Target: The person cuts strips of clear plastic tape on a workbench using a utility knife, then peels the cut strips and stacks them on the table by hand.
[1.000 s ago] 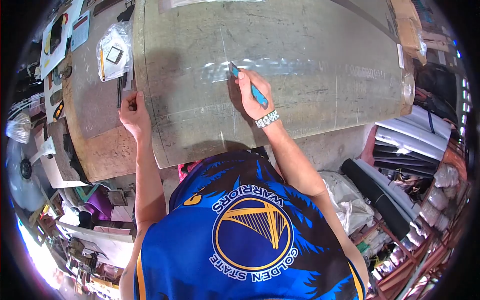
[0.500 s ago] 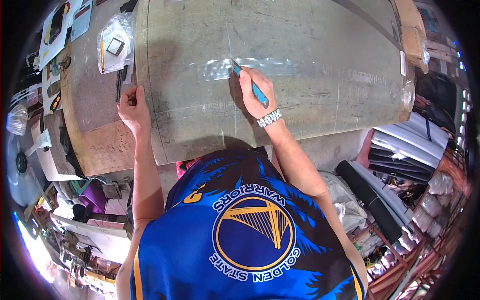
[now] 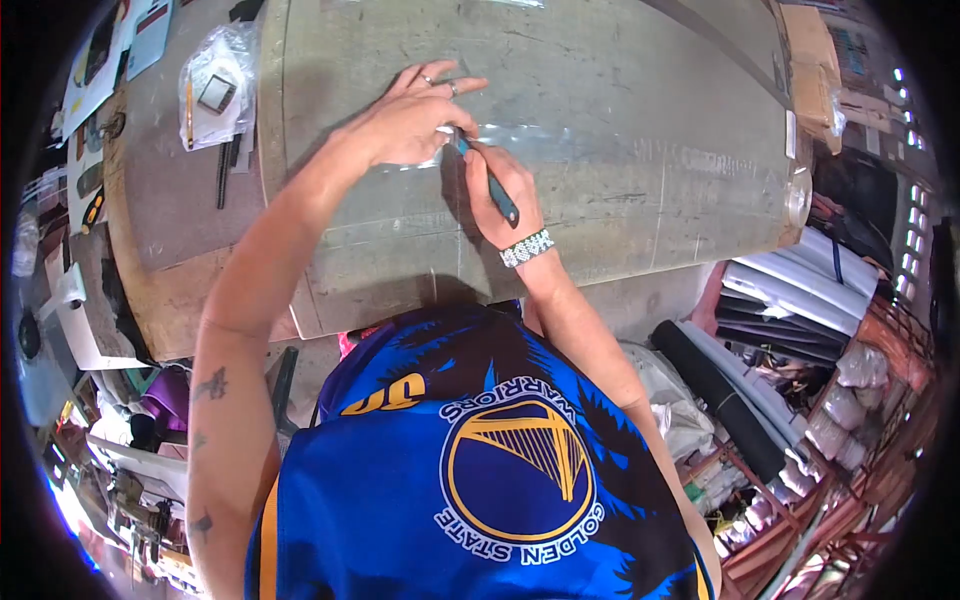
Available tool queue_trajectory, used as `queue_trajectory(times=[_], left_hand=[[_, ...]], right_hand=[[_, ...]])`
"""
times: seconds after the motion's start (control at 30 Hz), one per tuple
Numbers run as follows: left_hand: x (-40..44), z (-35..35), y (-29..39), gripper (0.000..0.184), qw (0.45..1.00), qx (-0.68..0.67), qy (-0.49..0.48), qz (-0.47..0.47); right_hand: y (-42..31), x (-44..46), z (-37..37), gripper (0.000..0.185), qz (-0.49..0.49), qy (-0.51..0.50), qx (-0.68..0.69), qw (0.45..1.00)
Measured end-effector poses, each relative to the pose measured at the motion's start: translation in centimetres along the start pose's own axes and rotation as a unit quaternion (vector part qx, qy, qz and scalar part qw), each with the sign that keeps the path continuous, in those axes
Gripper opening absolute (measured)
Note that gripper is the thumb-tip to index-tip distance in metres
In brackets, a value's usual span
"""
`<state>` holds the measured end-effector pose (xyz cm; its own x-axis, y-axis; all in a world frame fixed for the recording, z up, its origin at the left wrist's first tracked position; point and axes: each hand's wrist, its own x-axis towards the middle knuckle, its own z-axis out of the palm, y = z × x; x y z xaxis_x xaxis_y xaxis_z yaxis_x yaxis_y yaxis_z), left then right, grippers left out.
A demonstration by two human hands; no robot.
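My right hand (image 3: 503,193) is closed around a utility knife (image 3: 495,186) with a teal and dark handle, its front end pointing up and left. My left hand (image 3: 420,112) lies over the scuffed grey-green work surface (image 3: 620,90), fingers stretched out to the right, with rings on two of them. Its thumb side is right at the front of the knife; whether they touch I cannot tell. The blade tip is hidden there. A shiny reflective strip crosses the surface beneath both hands.
At the left lie a clear plastic bag (image 3: 217,90), a pencil (image 3: 189,115) and a dark narrow strip (image 3: 222,178). A yellow-black cutter (image 3: 94,210) rests further left. Rolls of sheet material (image 3: 800,290) and a black roll (image 3: 715,395) stand at the right, near a cardboard box (image 3: 812,60).
My left hand has moved from the board's left edge, up and right, to the front of the knife. My right hand still holds the knife in nearly the same place. The view has shifted slightly.
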<state>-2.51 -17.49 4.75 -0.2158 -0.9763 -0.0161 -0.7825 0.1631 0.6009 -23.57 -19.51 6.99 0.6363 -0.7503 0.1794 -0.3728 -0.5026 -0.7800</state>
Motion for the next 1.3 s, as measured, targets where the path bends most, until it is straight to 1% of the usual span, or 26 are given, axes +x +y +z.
queue_trajectory(times=[0.07, 0.13, 0.17, 0.27, 0.37, 0.47, 0.5, 0.6, 0.63, 0.67, 0.73, 0.77, 0.87, 0.93, 0.97, 1.0, 1.07, 1.1, 1.2, 1.23, 1.3], left_hand=[[0.2, -0.8, -0.4, 0.041, 0.999, -0.003, -0.033, 0.002], [0.1, -0.6, -0.5, 0.043, 0.999, -0.013, -0.033, 0.002], [0.3, -1.0, -0.6, 0.043, 1.000, -0.011, -0.026, 0.001], [0.5, -1.0, -0.7, 0.044, 0.999, -0.006, -0.044, -0.007], [0.7, -1.4, -0.4, 0.045, 0.998, 0.004, -0.058, -0.026], [0.9, -1.1, -0.4, 0.046, 0.997, 0.002, -0.064, -0.038], [1.0, -1.4, -0.2, 0.046, 0.997, 0.006, -0.069, -0.042], [1.2, -1.5, 0.2, 0.047, 0.995, 0.016, -0.086, -0.046], [1.4, -1.5, -0.1, 0.048, 0.994, 0.022, -0.092, -0.045], [1.2, -1.5, -0.1, 0.048, 0.994, 0.029, -0.099, -0.045], [0.6, -1.0, -0.8, 0.050, 0.997, 0.002, -0.060, -0.037], [0.2, -0.6, -1.3, 0.051, 0.999, -0.011, -0.042, -0.033], [-3.7, 1.1, -0.3, 0.051, 0.978, -0.040, 0.144, -0.145], [-7.1, 3.9, 1.4, 0.055, 0.951, 0.083, 0.241, -0.176], [-8.4, 5.3, 3.1, 0.057, 0.940, 0.111, 0.261, -0.191], [-9.4, 6.4, 4.9, 0.060, 0.927, 0.141, 0.281, -0.204], [-10.5, 8.5, 7.6, 0.061, 0.909, 0.147, 0.309, -0.237], [-10.6, 8.9, 8.7, 0.062, 0.900, 0.148, 0.323, -0.253], [-10.4, 9.3, 10.8, 0.062, 0.884, 0.104, 0.318, -0.328], [-10.1, 9.4, 10.7, 0.062, 0.872, 0.140, 0.367, -0.293], [-9.8, 9.4, 10.4, 0.063, 0.871, 0.083, 0.344, -0.340]], right_hand=[[-0.1, 0.2, -0.2, 0.021, 0.023, -0.014, -0.013, 1.000], [0.0, 0.7, 0.3, 0.020, 0.037, -0.015, -0.010, 0.999], [0.2, 1.0, 0.5, 0.019, 0.031, -0.004, -0.010, 0.999], [-0.1, 1.3, 0.5, 0.020, 0.011, -0.001, -0.016, 1.000], [-0.6, 0.7, 0.1, 0.021, 0.020, -0.027, -0.025, 0.999], [-1.4, -2.0, -0.7, 0.021, 0.032, -0.074, -0.059, 0.995], [-1.9, -2.6, -0.9, 0.023, 0.071, -0.082, -0.057, 0.992], [-2.9, -3.7, -2.5, 0.027, 0.074, -0.123, -0.065, 0.987], [-4.1, -3.8, -3.7, 0.028, 0.123, -0.163, -0.071, 0.976], [-4.2, -4.6, -4.8, 0.027, 0.145, -0.172, -0.061, 0.972], [-3.3, -5.3, -6.5, 0.026, 0.176, -0.193, -0.035, 0.965], [-1.5, -6.0, -7.5, 0.025, 0.081, -0.158, -0.038, 0.983], [2.1, -6.4, -11.5, 0.029, -0.063, -0.093, -0.113, 0.987], [4.0, -6.4, -14.1, 0.030, -0.049, -0.136, -0.208, 0.967], [4.9, -6.5, -15.1, 0.030, -0.039, -0.156, -0.251, 0.954], [6.1, -6.5, -15.6, 0.028, -0.029, -0.162, -0.256, 0.953], [8.9, -6.4, -15.6, 0.024, -0.008, -0.175, -0.261, 0.949], [9.5, -6.0, -15.5, 0.030, -0.010, -0.173, -0.252, 0.952], [10.8, -5.0, -14.9, 0.046, 0.003, -0.177, -0.258, 0.950], [11.4, -4.5, -14.6, 0.058, 0.005, -0.193, -0.247, 0.950], [11.5, -3.6, -14.1, 0.058, -0.012, -0.205, -0.233, 0.951]])
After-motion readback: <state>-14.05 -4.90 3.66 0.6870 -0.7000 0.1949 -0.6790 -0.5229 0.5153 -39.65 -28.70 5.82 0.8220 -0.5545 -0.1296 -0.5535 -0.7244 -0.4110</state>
